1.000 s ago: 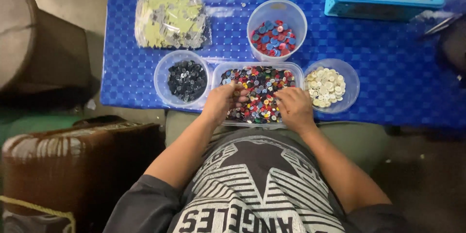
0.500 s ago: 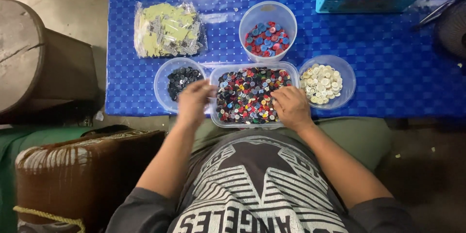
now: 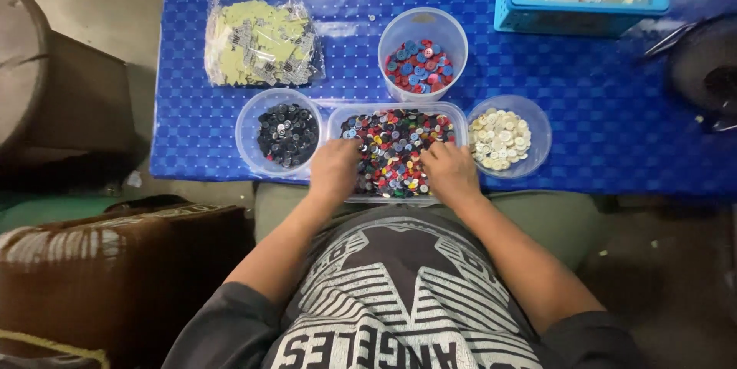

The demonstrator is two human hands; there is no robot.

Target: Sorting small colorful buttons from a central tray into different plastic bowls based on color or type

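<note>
The left hand [image 3: 334,169] has come back from the bowl of dark buttons [image 3: 285,133] into the tray of mixed buttons [image 3: 395,150], so the picking over goes on; fingers curled down among them, grip hidden. The right hand [image 3: 449,172] rests beside it in the tray, fingers bent, hold unclear. A bowl of white buttons [image 3: 500,138] sits just right of it

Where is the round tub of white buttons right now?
In the head view, the tub of white buttons sits on the blue table cover, just right of the mixed-button tray, near the right hand.
</note>
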